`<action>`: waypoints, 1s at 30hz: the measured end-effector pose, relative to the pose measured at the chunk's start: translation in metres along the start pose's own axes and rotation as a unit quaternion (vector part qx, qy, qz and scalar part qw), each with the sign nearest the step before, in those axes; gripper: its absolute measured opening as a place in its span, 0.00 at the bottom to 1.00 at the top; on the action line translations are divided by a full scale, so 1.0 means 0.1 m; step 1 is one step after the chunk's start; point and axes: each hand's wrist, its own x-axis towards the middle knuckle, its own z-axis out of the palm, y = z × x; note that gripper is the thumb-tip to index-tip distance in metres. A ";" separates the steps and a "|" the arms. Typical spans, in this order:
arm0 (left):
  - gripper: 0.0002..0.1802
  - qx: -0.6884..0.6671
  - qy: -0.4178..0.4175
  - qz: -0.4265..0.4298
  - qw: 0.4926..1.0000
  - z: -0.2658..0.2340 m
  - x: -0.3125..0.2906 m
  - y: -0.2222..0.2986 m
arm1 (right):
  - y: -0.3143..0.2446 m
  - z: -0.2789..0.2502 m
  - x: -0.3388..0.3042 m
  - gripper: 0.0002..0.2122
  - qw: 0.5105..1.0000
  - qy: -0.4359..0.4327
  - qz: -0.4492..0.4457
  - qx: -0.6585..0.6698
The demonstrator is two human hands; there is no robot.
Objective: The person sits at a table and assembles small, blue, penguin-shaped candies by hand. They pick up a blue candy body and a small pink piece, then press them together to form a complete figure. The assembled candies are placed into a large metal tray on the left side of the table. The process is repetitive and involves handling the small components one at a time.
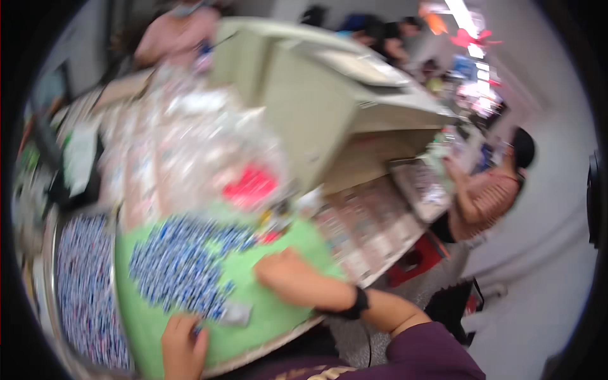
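A heap of small blue-and-white pieces point(180, 263), too blurred to name, lies spread over a green mat point(272, 323). At the heap's near edge is my left hand point(183, 347), its thumb and fingers curled together with a speck of blue between them. My right hand point(285, 272) rests low over the mat, right of the heap; it looks closed, and its fingertips are hidden beneath it. Between the hands sits a small grey block point(236, 314), touching the heap's near edge.
At the left a metal-rimmed tray point(114, 278) holds many similar pieces. Beyond the mat lie clear plastic bags point(190, 145) and a bright red bundle point(251, 185). A large beige cabinet point(310, 107) stands behind. Co-workers sit at the right point(487, 196) and far left point(180, 35).
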 end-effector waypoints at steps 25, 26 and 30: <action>0.04 -0.497 -0.070 -0.084 0.861 0.06 0.04 0.31 | -1.04 -0.40 0.03 0.06 0.822 0.224 -0.235 0.468; 0.04 -0.493 -0.060 -0.083 0.864 0.05 0.02 0.30 | -1.04 -0.36 0.05 0.06 0.818 0.212 -0.230 0.483; 0.03 -0.440 -0.044 -0.053 0.895 0.02 0.01 0.31 | -0.96 -0.30 0.10 0.06 0.815 0.189 -0.268 0.478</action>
